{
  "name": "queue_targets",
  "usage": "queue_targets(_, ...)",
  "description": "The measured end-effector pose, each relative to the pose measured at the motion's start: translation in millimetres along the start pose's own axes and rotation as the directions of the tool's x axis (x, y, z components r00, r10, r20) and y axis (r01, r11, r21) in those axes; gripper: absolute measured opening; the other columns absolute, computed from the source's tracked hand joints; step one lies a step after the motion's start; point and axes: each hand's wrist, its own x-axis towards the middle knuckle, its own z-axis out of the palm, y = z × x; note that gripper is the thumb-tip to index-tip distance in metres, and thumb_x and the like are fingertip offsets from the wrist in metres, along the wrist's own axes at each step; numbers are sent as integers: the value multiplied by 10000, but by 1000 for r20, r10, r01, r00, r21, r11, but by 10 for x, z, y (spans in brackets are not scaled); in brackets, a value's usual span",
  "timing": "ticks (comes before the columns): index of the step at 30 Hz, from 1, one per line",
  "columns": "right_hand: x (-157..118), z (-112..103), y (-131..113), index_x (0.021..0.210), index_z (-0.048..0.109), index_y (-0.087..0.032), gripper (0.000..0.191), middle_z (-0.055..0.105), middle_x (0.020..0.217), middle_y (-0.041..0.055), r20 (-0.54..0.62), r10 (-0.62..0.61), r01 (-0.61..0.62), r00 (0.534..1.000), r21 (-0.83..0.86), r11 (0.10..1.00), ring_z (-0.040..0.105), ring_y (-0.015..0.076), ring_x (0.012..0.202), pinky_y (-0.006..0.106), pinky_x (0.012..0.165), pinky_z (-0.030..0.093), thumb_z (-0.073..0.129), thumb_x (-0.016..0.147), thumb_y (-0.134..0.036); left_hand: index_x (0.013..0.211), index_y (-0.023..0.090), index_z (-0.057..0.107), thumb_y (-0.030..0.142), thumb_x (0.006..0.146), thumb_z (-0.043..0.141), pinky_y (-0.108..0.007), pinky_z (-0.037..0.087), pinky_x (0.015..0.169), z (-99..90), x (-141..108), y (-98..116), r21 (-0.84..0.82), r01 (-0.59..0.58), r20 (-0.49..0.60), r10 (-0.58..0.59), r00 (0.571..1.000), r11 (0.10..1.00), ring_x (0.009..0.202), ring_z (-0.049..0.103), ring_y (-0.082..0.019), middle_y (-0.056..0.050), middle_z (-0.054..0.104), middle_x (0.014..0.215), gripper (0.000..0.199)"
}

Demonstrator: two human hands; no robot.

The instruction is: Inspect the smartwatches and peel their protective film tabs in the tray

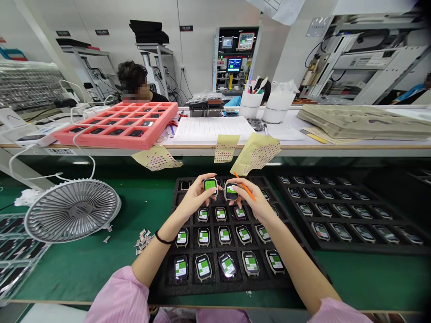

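Observation:
My left hand (201, 193) grips a smartwatch with a lit green screen (210, 185), thumb over its lower edge. Close beside it, my right hand (248, 194) holds a second smartwatch (230, 192), whose screen is partly green and partly dark. An orange pen-like stick (245, 186) is also tucked in the fingers of that hand. Both watches are held above a black foam tray (215, 287). In its pockets lie several more square watches without straps, such as a lit watch (204, 267) in the front row. The hands hide part of the back rows.
A second black watch tray (323, 215) lies at right. On the left stand a grey fan (76, 210) and scattered small pieces (143, 240). The shelf above carries a pink foam tray (148, 140), papers (212, 128) and a pen cup (251, 101). A person (133, 78) sits beyond.

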Motion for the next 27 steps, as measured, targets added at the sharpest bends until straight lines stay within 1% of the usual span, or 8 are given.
queue_targets(7,3,-10,26,1040,625,-195,283,608,736,0,-2,-4,4,1000,6,1000,646,144,553,216,406,411,609,847,-401,1289,179,407,322,799,673,-220,454,584,-28,2,-41,47,-31,44,29,999,998,778,583,-128,-107,645,1091,576)
queue_targets(10,2,-6,22,1042,624,-196,288,614,755,7,-1,3,-3,1000,5,1000,651,147,553,218,407,411,608,847,-407,1309,192,382,268,767,711,-260,496,748,-28,-3,-49,45,-65,68,62,996,997,952,595,-166,-92,627,1113,638)
queue_targets(12,3,-3,23,1044,624,-199,291,617,771,12,4,12,-12,1000,9,1000,654,149,559,218,407,412,606,846,-411,1312,194,370,252,759,717,-298,499,826,-25,-6,-68,56,-83,78,79,994,995,1014,594,-187,-88,621,1114,656)
queue_targets(16,6,1,35,1039,625,-197,296,622,785,17,14,39,-39,999,14,999,652,148,560,215,403,411,617,836,-411,1256,187,426,246,779,688,-313,518,782,-17,-20,-115,202,-125,107,105,989,972,965,630,-200,-99,625,1108,547)
queue_targets(19,2,3,45,1055,627,-196,301,624,754,11,27,67,-67,997,17,998,641,141,560,214,410,420,600,847,-412,1209,197,495,245,777,693,-329,514,803,-11,-33,-124,414,-283,166,233,958,865,978,620,-207,-97,608,1141,477)
queue_targets(22,-7,16,52,1090,624,-198,324,626,723,5,50,87,-88,995,11,996,635,138,558,214,414,428,566,866,-425,1171,204,548,253,763,718,-386,482,900,-5,-28,-130,582,-455,258,378,889,674,1067,559,-234,-96,578,1148,444)
queue_targets(24,-11,33,55,1113,613,-194,346,615,702,-1,68,88,-87,994,-17,996,635,139,550,214,410,428,555,869,-432,1179,206,550,237,762,718,-415,452,954,-5,-12,-153,641,-505,288,429,857,578,1103,525,-242,-97,560,1140,450)
queue_targets(27,-21,66,54,1143,594,-190,378,606,719,-5,77,60,-52,995,-94,994,608,120,504,209,387,406,557,861,-438,1199,201,533,199,767,701,-410,462,947,-2,11,-209,707,-502,303,428,852,499,1094,527,-239,-100,553,1150,463)
